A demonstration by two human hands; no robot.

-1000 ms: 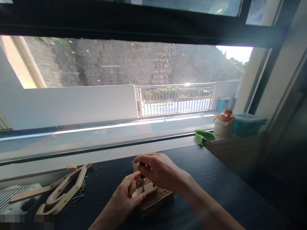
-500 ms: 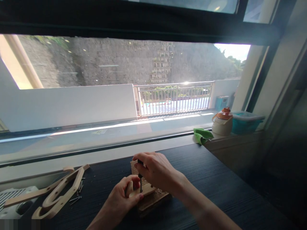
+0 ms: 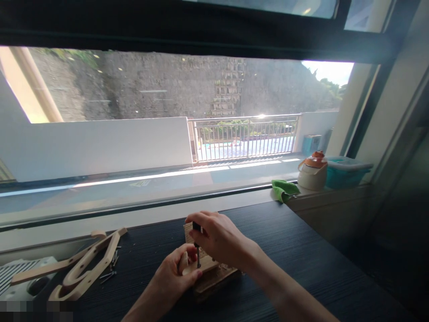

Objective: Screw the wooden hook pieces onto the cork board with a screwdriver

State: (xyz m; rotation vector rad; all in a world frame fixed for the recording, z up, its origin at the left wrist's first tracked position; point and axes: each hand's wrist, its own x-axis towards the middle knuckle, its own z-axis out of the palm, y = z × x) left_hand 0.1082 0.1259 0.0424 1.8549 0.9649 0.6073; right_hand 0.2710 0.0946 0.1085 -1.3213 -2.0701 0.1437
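My right hand [image 3: 219, 239] is closed around a small black-handled screwdriver [image 3: 197, 248] that stands upright, tip down on a light wooden piece [image 3: 204, 267]. My left hand [image 3: 173, 273] grips that wooden piece from the left, thumb on its top. The piece rests on a darker wooden block [image 3: 214, 278] lying on the dark table [image 3: 301, 264]. Both hands are close together at the table's middle front.
Curved wooden parts [image 3: 82, 270] and several loose screws [image 3: 110, 270] lie at the left, beside a white device [image 3: 20, 281]. On the sill at the right are a green cloth [image 3: 284, 189], a cream jug with an orange lid [image 3: 311, 172] and a teal box [image 3: 346, 172]. A window spans the back.
Hands stay at the same spot on the wooden piece; the screwdriver stays upright. The view has shifted only slightly.
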